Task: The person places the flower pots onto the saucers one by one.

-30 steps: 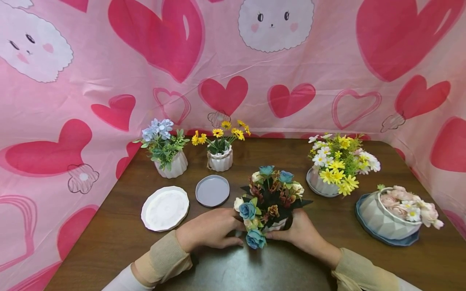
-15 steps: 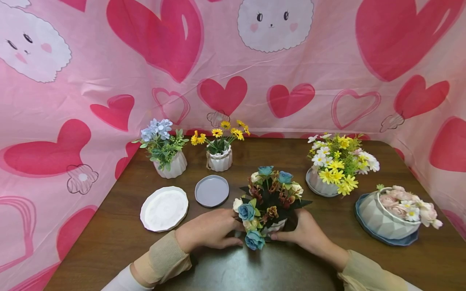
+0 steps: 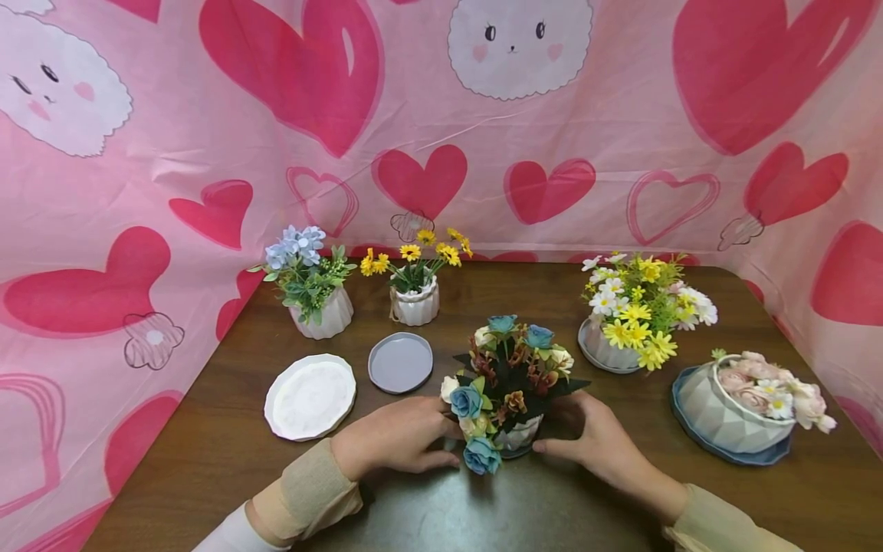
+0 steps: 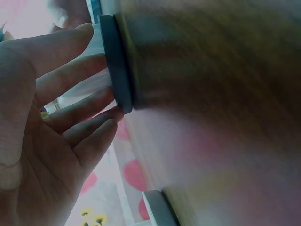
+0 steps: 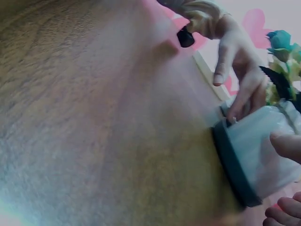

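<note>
In the head view a white pot (image 3: 522, 434) of artificial blue roses (image 3: 466, 401), cream blooms and brown foliage stands upright near the table's front. Beneath it lies a dark blue-grey saucer (image 5: 233, 167), seen in the right wrist view. My left hand (image 3: 396, 435) is on the pot's left; in the left wrist view its fairly straight fingertips touch the saucer's rim and lie beside the pot. On the pot's right is my right hand (image 3: 607, 443), thumb and fingers spread apart, holding nothing. Leaves hide part of both hands' fingers.
Left of the pot lie a white plate (image 3: 310, 397) and a grey saucer (image 3: 400, 363). Behind them stand a blue-flowered pot (image 3: 321, 313) and a yellow-flowered pot (image 3: 416, 302). At right are a daisy pot (image 3: 610, 349) and a pink-flowered bowl (image 3: 748, 414), each on a saucer.
My right hand has eased off the pot and moved to the right, leaving more of the pot and the saucer's edge in sight. My left hand has hardly moved.
</note>
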`<state>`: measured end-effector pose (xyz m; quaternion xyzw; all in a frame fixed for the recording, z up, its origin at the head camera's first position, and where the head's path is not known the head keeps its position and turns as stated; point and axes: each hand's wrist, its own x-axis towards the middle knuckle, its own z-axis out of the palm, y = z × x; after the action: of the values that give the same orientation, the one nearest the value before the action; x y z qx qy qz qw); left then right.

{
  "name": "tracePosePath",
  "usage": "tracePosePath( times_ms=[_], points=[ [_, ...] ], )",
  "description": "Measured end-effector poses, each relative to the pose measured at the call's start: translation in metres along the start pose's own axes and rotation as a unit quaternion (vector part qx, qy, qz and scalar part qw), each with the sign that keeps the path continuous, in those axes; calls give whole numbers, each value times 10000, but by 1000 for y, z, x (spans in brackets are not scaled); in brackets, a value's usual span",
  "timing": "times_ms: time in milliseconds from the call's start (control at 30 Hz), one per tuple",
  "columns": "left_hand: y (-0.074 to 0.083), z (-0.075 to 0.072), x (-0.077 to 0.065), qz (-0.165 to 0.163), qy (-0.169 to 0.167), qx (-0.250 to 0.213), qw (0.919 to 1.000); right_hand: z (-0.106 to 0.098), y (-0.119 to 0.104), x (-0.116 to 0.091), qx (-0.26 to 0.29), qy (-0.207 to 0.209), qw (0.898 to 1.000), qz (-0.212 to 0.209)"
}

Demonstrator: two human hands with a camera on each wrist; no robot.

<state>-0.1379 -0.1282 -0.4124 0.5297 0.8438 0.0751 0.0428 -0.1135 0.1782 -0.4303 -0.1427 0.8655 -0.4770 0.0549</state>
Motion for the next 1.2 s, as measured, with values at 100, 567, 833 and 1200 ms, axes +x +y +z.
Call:
tracePosePath(
  times_ms=[100,567,833,1200],
  points=[
    [0,0,0,-12,-16,-9,10000,-6,2,-5,319,21,9995,19],
    [1,-1,-1,-50,-66,-8,10000,-8,4,-14,-951,565,9884,-1043],
    [1,-1,-1,-33,-55,79,9999,-8,9,-14,-1162,429,9804,-1531],
    [2,-1,-1,-36,-62,44,10000,-5,11,-13,-1551,207,9622,-2231]
  ],
)
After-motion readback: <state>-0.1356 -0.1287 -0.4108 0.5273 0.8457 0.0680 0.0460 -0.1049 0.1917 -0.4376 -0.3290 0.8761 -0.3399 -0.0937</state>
